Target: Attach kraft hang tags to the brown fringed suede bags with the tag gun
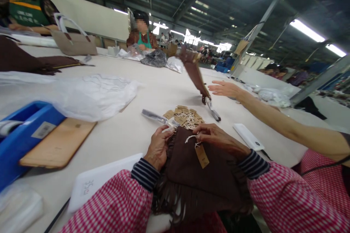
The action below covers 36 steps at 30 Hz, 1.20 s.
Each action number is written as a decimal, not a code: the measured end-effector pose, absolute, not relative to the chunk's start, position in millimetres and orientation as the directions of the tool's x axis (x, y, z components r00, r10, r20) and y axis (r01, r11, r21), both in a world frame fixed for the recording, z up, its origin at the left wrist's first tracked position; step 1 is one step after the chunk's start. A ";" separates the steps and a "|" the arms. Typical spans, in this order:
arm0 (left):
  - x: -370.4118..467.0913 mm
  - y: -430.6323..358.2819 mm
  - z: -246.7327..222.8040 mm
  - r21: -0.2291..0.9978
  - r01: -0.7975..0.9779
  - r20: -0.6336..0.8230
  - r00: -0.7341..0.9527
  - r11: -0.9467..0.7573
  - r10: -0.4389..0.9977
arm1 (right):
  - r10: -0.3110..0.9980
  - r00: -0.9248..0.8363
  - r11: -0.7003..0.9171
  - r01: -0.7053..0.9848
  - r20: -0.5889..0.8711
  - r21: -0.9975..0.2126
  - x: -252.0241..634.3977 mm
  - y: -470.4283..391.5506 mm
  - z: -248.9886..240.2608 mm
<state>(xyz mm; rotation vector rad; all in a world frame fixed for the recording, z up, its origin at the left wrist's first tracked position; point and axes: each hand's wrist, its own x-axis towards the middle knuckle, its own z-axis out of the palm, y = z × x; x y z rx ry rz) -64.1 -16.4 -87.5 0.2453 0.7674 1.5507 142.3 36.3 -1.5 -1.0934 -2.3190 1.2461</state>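
A dark brown fringed bag [188, 160] lies in front of me over the table's near edge, its fringe hanging along the sides and bottom. My left hand [160, 147] is closed at its upper left corner, thumb and fingers by a metal fitting. On the upper right of the bag, my right hand [216, 138] pinches a white string. From that string a tan paper tag [202, 156] hangs over the bag's front. Just beyond the bag is a pile of similar tags [188, 115] with white strings. A plastic-wrapped strap end [153, 115] sticks out to its left.
At left are a blue tape dispenser [30, 127], a gold phone [60, 142] and white plastic [95, 94]. A white power bank [93, 182] lies by my left sleeve. A co-worker's arm [262, 114] reaches in from the right near another brown piece [195, 74] in mid-air. A white device [247, 136] lies right.
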 end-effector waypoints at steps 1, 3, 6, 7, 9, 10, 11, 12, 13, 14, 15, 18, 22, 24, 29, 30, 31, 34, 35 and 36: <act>-64.4 -16.4 -87.0 0.606 -0.794 -0.306 -0.166 0.058 0.938 | 0.752 -0.659 0.439 0.519 -0.017 -0.733 140.2 33.6 -2.2; -64.5 -17.0 -85.5 0.623 -0.779 -0.340 -0.193 0.067 0.920 | 0.737 -0.663 0.612 0.570 0.132 -0.548 134.3 29.0 -5.6; -63.6 -18.9 -82.0 0.673 -0.739 -0.334 -0.268 0.029 0.904 | 0.658 -0.721 0.747 0.589 0.218 -0.308 124.3 26.8 -15.0; -63.0 -19.5 -80.9 0.691 -0.722 -0.324 -0.287 0.019 0.901 | 0.637 -0.739 0.769 0.585 0.220 -0.259 121.6 27.3 -19.0; -61.9 -20.2 -79.1 0.719 -0.695 -0.305 -0.307 0.007 0.902 | 0.618 -0.751 0.785 0.580 0.231 -0.216 118.1 28.7 -26.8; -61.3 -20.2 -78.6 0.730 -0.684 -0.297 -0.311 0.004 0.903 | 0.615 -0.750 0.788 0.577 0.243 -0.214 117.2 29.2 -30.1; -60.7 -20.0 -78.3 0.737 -0.676 -0.290 -0.316 0.000 0.903 | 0.611 -0.748 0.791 0.570 0.258 -0.222 116.9 29.4 -32.5; -60.1 -19.6 -78.2 0.741 -0.672 -0.285 -0.321 -0.005 0.903 | 0.607 -0.745 0.795 0.559 0.276 -0.237 116.8 29.4 -34.0; -59.4 -19.1 -78.2 0.743 -0.669 -0.280 -0.330 -0.014 0.901 | 0.601 -0.740 0.799 0.544 0.301 -0.257 116.7 29.1 -34.4; -58.8 -18.6 -78.3 0.744 -0.668 -0.275 -0.337 -0.023 0.900 | 0.593 -0.734 0.804 0.523 0.330 -0.283 116.3 28.9 -33.7; -58.2 -18.1 -78.5 0.744 -0.667 -0.267 -0.343 -0.034 0.900 | 0.588 -0.726 0.807 0.498 0.358 -0.316 115.4 29.0 -32.1; -57.2 -17.8 -79.1 0.739 -0.670 -0.245 -0.353 -0.061 0.903 | 0.624 -0.694 0.763 0.446 0.358 -0.468 107.9 31.3 -24.4; -57.6 -18.8 -80.5 0.733 -0.675 -0.242 -0.373 -0.083 0.896 | 0.676 -0.689 0.686 0.458 0.263 -0.564 90.4 36.4 -15.6; -58.0 -19.1 -81.2 0.729 -0.678 -0.235 -0.375 -0.093 0.897 | 0.664 -0.703 0.707 0.482 0.253 -0.517 82.3 37.4 -12.8; -57.5 -18.7 -81.9 0.704 -0.705 -0.240 -0.356 -0.091 0.903 | 0.657 -0.709 0.753 0.605 0.255 -0.258 71.2 34.7 -5.2; -57.4 -18.5 -82.1 0.704 -0.704 -0.241 -0.356 -0.089 0.903 | 0.656 -0.712 0.755 0.625 0.251 -0.201 70.3 33.9 -3.8; -57.3 -18.2 -82.3 0.706 -0.703 -0.242 -0.355 -0.088 0.903 | 0.653 -0.718 0.756 0.639 0.240 -0.146 69.7 33.2 -2.7; -57.5 -17.7 -82.9 0.700 -0.709 -0.244 -0.348 -0.084 0.905 | 0.637 -0.750 0.763 0.646 0.180 -0.008 69.1 31.8 -1.5; -57.6 -17.7 -82.9 0.699 -0.711 -0.246 -0.347 -0.083 0.905 | 0.631 -0.758 0.766 0.642 0.163 0.021 69.1 31.5 -1.7; -57.7 -17.8 -82.8 0.701 -0.709 -0.248 -0.347 -0.080 0.905 | 0.627 -0.765 0.769 0.638 0.151 0.039 69.1 31.4 -1.9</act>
